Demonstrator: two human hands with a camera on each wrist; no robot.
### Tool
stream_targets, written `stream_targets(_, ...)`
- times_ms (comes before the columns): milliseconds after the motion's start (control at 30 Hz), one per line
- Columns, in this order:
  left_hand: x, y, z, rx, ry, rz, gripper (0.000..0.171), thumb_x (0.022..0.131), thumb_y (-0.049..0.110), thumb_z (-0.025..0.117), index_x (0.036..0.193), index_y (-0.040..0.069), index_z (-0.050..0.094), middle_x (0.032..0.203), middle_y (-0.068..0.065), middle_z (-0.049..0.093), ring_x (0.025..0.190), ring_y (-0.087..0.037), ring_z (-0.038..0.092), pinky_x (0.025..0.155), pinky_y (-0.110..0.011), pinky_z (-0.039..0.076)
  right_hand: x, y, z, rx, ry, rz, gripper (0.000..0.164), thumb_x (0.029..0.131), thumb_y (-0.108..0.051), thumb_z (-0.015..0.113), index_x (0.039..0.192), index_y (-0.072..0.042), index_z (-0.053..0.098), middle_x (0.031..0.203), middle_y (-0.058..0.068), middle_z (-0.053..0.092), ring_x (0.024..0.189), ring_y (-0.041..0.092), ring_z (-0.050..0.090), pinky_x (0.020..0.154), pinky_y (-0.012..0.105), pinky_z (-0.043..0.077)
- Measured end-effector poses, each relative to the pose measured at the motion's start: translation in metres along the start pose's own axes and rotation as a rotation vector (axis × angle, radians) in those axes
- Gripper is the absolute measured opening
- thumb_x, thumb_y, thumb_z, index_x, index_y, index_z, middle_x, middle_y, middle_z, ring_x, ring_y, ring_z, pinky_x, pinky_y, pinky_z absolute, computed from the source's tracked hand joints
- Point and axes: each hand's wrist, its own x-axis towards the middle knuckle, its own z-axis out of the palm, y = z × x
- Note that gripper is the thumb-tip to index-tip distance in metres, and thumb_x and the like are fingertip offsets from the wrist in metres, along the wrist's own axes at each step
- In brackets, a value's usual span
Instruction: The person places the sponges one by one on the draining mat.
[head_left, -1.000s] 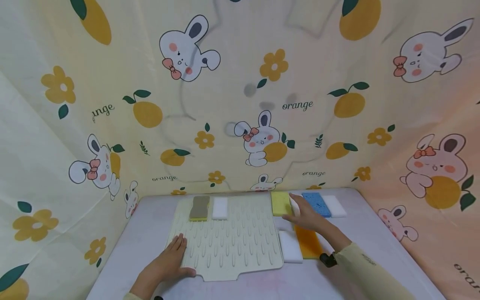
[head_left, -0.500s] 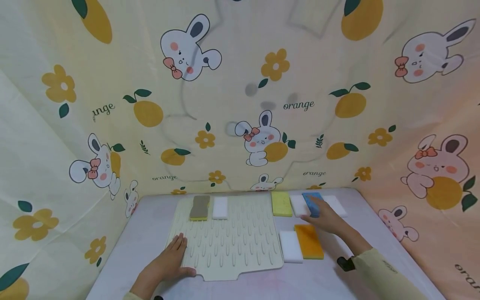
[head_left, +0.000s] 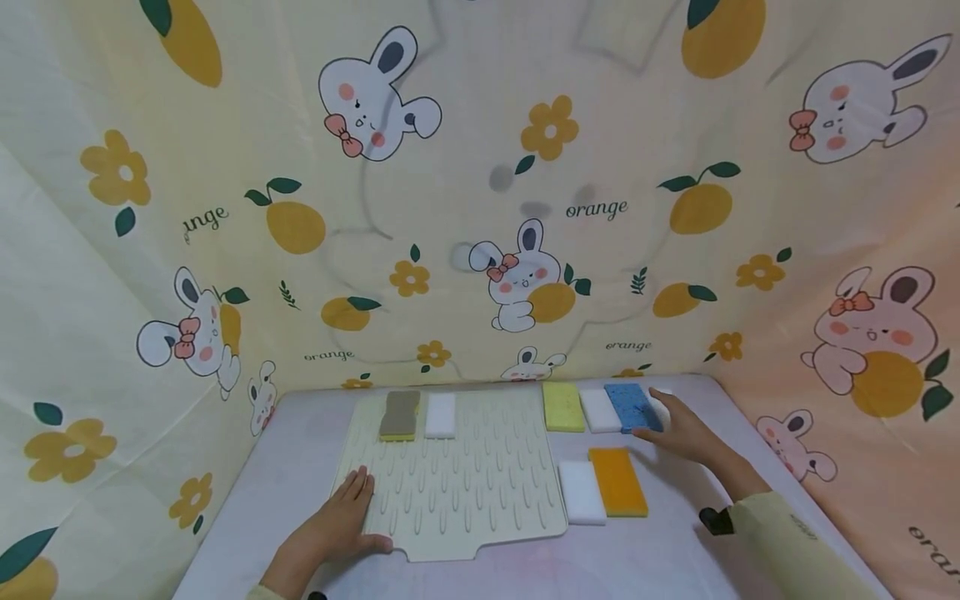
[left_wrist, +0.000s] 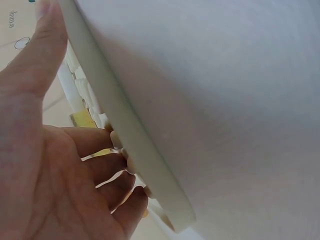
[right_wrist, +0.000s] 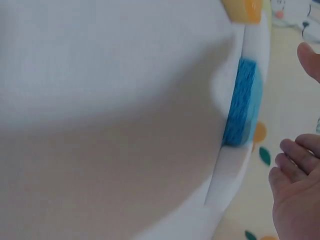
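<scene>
My left hand [head_left: 335, 521] rests on the left front edge of a cream board [head_left: 450, 492] with raised oval ribs. In the left wrist view the fingers [left_wrist: 105, 167] and thumb lie along the board's rim. Over at the back right, my right hand [head_left: 686, 433] hovers with thumb and fingers spread. It is over the rightmost white sponge [right_wrist: 230, 172], which it mostly hides in the head view. The thumb overlaps the lower corner of a blue sponge [head_left: 628, 404] there. The right wrist view shows nothing between the fingers.
A grey-topped yellow sponge [head_left: 401, 415] and a white sponge [head_left: 440, 415] lie on the board's back left. Right of the board are a yellow-green sponge [head_left: 562, 407], a white one [head_left: 600, 411], another white one [head_left: 582, 493] and an orange one [head_left: 618, 482]. Printed cloth [head_left: 450, 200] encloses the table.
My right hand has moved rightward from the white sponge beside the yellow-green one, past the blue sponge, to the rightmost white one. The left hand and the board have not moved.
</scene>
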Motion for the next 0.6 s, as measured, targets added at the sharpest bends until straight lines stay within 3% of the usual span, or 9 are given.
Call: stream_targets(600,-0.003,0.005,-0.003,-0.009,0.031,0.001,0.118,0.081,0.056,0.088,0.158,-0.017,0.036,0.17,-0.037,0.023,0.16,-0.052,0.019,0.129,-0.063,0.025,0.012,0.047,-0.013,0.031,-0.027,0.154,0.126,0.088,-0.054,0.087,0.166,0.01,0.012,0.166,0.045,0.011,0.148,0.065,0.018,0.119,0.08,0.022)
